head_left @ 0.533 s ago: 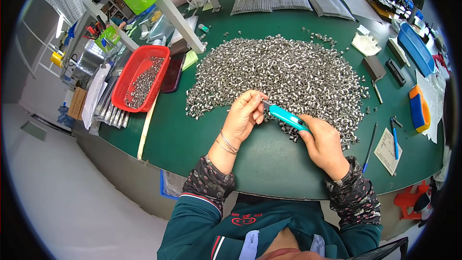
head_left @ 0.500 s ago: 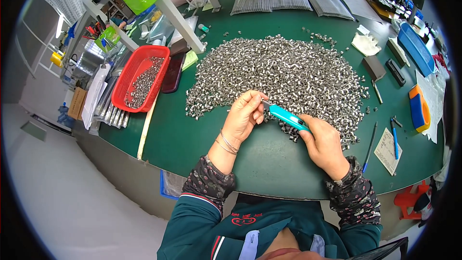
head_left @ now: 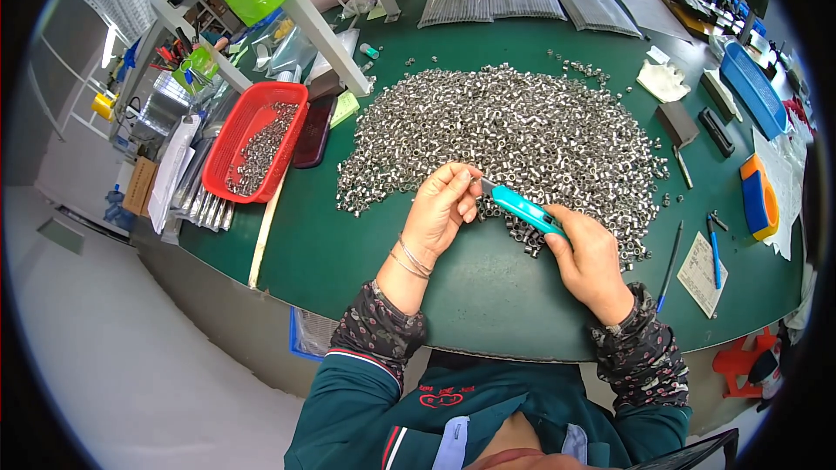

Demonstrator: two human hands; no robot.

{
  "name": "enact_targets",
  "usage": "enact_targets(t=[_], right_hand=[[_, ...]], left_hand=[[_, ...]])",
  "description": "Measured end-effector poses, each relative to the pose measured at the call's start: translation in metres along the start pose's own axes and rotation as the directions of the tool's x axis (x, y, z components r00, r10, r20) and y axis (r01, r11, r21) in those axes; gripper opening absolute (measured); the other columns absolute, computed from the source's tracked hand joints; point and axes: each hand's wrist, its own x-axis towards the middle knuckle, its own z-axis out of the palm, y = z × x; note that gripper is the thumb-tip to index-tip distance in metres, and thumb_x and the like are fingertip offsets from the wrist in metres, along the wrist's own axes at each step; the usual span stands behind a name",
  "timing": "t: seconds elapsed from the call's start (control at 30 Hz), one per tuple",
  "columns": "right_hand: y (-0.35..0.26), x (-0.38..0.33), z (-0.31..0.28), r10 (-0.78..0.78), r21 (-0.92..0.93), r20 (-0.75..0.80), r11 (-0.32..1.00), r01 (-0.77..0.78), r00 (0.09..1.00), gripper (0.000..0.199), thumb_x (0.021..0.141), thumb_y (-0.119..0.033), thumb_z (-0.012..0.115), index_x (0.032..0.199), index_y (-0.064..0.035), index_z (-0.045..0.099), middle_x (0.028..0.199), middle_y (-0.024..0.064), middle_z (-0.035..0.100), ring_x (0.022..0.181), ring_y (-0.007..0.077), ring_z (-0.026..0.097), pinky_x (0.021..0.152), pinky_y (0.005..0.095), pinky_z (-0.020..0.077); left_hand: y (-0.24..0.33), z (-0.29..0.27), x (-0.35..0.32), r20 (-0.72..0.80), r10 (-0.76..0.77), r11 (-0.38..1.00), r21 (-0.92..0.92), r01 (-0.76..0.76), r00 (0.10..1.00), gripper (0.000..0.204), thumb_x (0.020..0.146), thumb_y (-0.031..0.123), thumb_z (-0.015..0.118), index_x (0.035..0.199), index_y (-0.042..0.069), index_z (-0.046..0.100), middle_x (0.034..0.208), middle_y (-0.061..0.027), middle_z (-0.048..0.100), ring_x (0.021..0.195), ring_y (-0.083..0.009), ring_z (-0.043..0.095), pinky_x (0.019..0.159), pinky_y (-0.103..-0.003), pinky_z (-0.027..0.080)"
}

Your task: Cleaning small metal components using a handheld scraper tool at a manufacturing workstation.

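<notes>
My right hand (head_left: 588,257) is closed around a teal utility knife (head_left: 528,211), its blade pointing left toward my other hand. My left hand (head_left: 445,206) pinches a small metal ring (head_left: 475,180) between thumb and fingertips, mostly hidden by them. The blade tip is close to the ring; whether they touch I cannot tell. Behind and under both hands spreads a big pile of small silver metal rings (head_left: 505,126) on the green tabletop (head_left: 488,300).
On the left, a red plastic basket (head_left: 298,146) holds more rings, with a dark phone (head_left: 315,132) beside it. To the right lie pens, a paper slip (head_left: 699,275), a blue-and-orange block (head_left: 759,196) and a blue basket (head_left: 754,87). Two people sit across the table.
My right hand has drawn the knife slightly right, away from the left fingertips. My left hand stays nearly still. One person across the table has shifted their head and arm.
</notes>
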Motion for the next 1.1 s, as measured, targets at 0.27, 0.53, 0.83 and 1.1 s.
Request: enact_targets(t=[0.27, 0.53, 0.83, 1.1], right_hand=[[-0.0017, -0.0002, -0.0002, 0.013, 0.019, 0.049, 1.000, -0.014, 0.999, 0.027, 0.075, -0.011, 0.058, 0.101, -0.0047, 0.053, 0.074, 0.0120, 0.056, 0.069, 0.0296, 0.055, 0.060, 0.0388, 0.0440], [0.0008, 0.0005, 0.0006, 0.025, 0.068, 0.065, 0.997, -0.029, 0.998, 0.025, 0.076, -0.010, 0.058, 0.100, -0.0042, 0.055, 0.072, 0.0123, 0.056, 0.067, 0.0297, 0.056, 0.059, 0.0384, 0.0443], [0.0009, 0.0009, 0.0005, 0.040, 0.039, 0.069, 0.998, -0.043, 0.997, 0.024, 0.076, -0.011, 0.058, 0.099, -0.0051, 0.056, 0.070, 0.0111, 0.054, 0.066, 0.0288, 0.055, 0.058, 0.0380, 0.0441], [-0.0031, 0.0022, 0.0001, 0.017, -0.052, 0.039, 0.999, -0.015, 0.999, 0.026, 0.075, -0.013, 0.060, 0.099, -0.0063, 0.056, 0.068, 0.0087, 0.051, 0.065, 0.0262, 0.053, 0.056, 0.0369, 0.0436]], left_hand=[[-0.0002, -0.0003, 0.0000, -0.009, -0.021, 1.000, -0.017, 0.020, 1.000, 0.016, 0.087, 0.018, 0.051, 0.089, 0.003, 0.055, 0.066, 0.0019, 0.046, 0.052, -0.0037, 0.036, 0.047, -0.018, 0.035], [-0.0030, -0.0023, 0.0007, 0.005, 0.000, 1.000, -0.012, 0.000, 1.000, 0.014, 0.087, 0.016, 0.053, 0.088, 0.002, 0.056, 0.065, 0.0017, 0.047, 0.051, -0.0034, 0.037, 0.046, -0.017, 0.035], [-0.0055, 0.0002, -0.0004, -0.076, 0.032, 0.999, 0.037, -0.029, 0.997, 0.015, 0.087, 0.015, 0.053, 0.084, 0.001, 0.056, 0.060, 0.0012, 0.048, 0.047, -0.0027, 0.036, 0.043, -0.017, 0.034], [-0.0080, -0.0008, 0.0002, -0.096, 0.057, 0.997, 0.055, -0.051, 0.994, 0.016, 0.087, 0.017, 0.053, 0.083, 0.001, 0.056, 0.058, 0.0018, 0.047, 0.046, -0.0024, 0.035, 0.041, -0.016, 0.032]])
